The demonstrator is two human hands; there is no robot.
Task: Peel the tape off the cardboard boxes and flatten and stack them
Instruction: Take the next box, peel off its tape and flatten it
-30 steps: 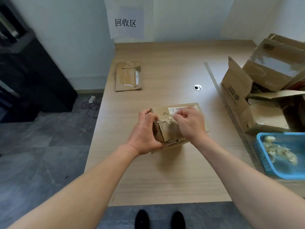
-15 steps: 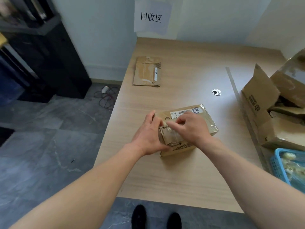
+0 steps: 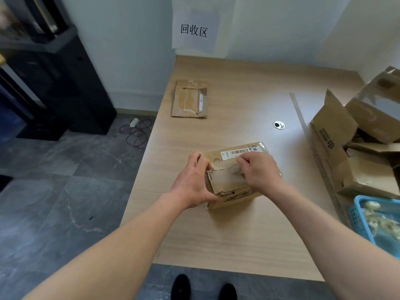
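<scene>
Box (image 3: 227, 185) sat near the middle of the table (image 3: 216, 239), its near end facing me, well apart from the flat box (image 3: 190, 99) at the far left and the pile of boxes (image 3: 357, 167) on the right. Left hand (image 3: 194, 180) gripped the near left corner, thumb on the front face, fingers curled round the side. Right hand (image 3: 262, 169) pinched a crumpled strip of tape (image 3: 237, 168) at the top front edge. I judged the box light and probably empty, stiff at its corners but easy to dent across the panels, so bracing at the corner suited it. The tape looked thin and clingy, likely to tear if pulled by its loose end; better to pinch close to where it leaves the board and draw low along the seam
</scene>
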